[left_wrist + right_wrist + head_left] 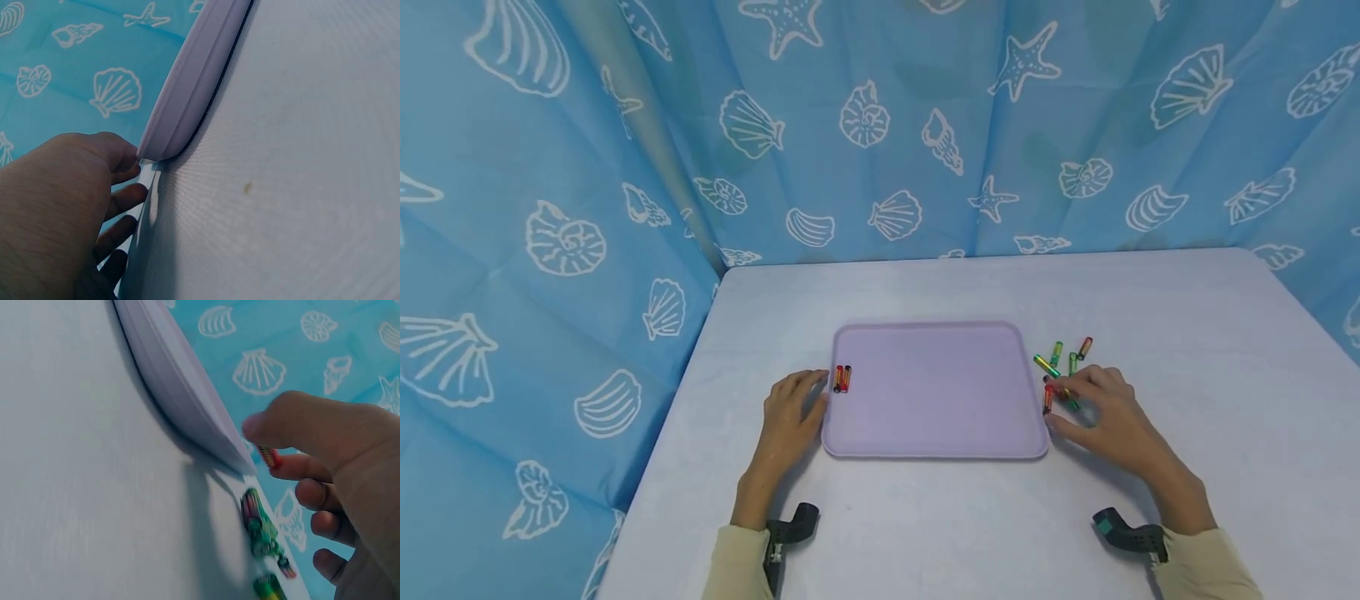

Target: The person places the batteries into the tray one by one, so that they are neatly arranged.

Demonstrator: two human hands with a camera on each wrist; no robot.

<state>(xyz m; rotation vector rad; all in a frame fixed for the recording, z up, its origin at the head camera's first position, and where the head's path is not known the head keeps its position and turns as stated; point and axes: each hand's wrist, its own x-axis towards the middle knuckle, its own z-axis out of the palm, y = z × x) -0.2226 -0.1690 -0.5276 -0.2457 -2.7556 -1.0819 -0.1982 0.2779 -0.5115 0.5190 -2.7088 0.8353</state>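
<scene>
My right hand (1105, 417) pinches a red battery (1048, 398) between thumb and index finger, just at the right rim of the lilac tray (936, 392). The right wrist view shows part of that red battery (270, 456) at the fingertips, above the table. Beside and partly beneath this hand lie loose batteries, among them a green one (1047, 365) and a red-and-black one (1086, 347). My left hand (786, 421) is at the tray's left rim, thumb and fingers spread loosely, holding nothing. Two red batteries (842, 379) lie side by side inside the tray near its left edge.
A white-covered table (940, 525) bears the tray. Behind it and along the left hangs a blue curtain (850, 183) with white shells and starfish. Black camera mounts (793, 525) sit on both wrists, above the table's near part.
</scene>
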